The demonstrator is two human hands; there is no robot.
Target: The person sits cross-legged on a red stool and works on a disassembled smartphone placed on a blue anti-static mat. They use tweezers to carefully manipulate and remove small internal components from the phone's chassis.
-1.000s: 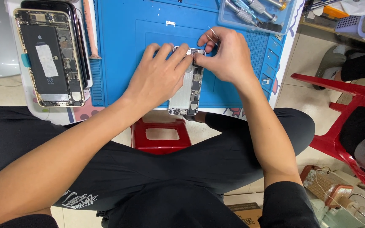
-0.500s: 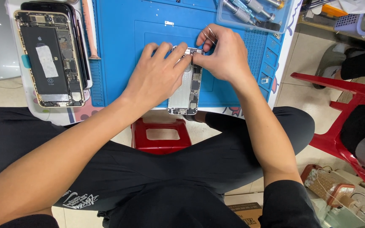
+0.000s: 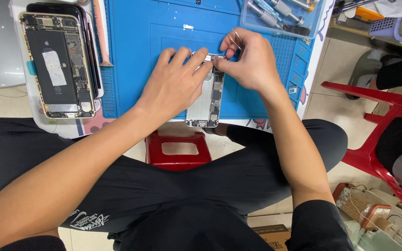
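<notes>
Blue repair mat (image 3: 140, 56) covers the tabletop; opened silver phone chassis (image 3: 205, 102) lies at its near edge, bottom end just overhanging. Left hand (image 3: 175, 83) presses the chassis, right hand (image 3: 252, 60) fingers pinched together on a small part at its top end. Free mat between the hands and the second opened phone (image 3: 56, 65) far left; tool tray (image 3: 280, 14) sits close behind the right hand.

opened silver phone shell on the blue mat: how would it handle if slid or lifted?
The phone shell is probably stiff and light, being a gutted metal frame. It lies flat, so it shouldn't roll. Its end overhangs the blue mat, so a push could tip it off.
</notes>
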